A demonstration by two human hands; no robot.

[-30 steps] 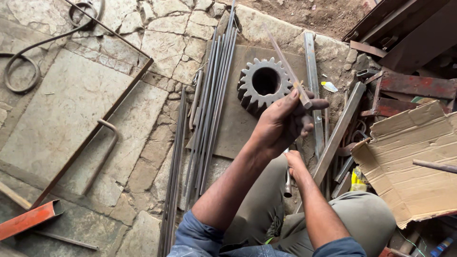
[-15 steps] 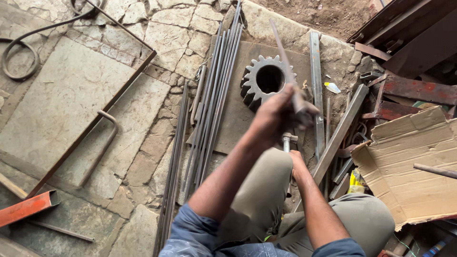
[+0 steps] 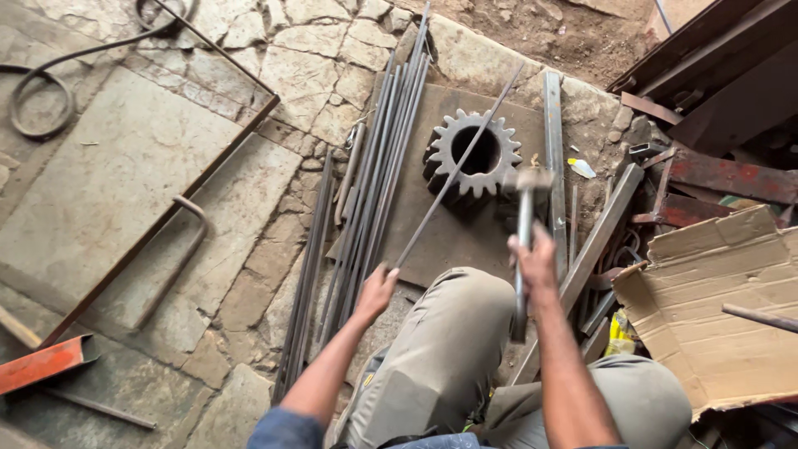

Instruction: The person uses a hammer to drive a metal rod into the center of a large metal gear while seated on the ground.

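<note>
Dull grey steel is seen in the thin rod (image 3: pixel 453 170), the toothed gear (image 3: pixel 472 155) and the hammer (image 3: pixel 524 241); rough stone in the floor (image 3: pixel 125 166); matt, torn paper in the cardboard (image 3: pixel 715 299).

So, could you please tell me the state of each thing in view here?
left hand: gripping a thin rod
thin rod: slanted across the gear
right hand: gripping a hammer
hammer: raised, head up
gear: lying flat on a steel plate
rod bundle: lying loose
cardboard: torn, flattened
</note>
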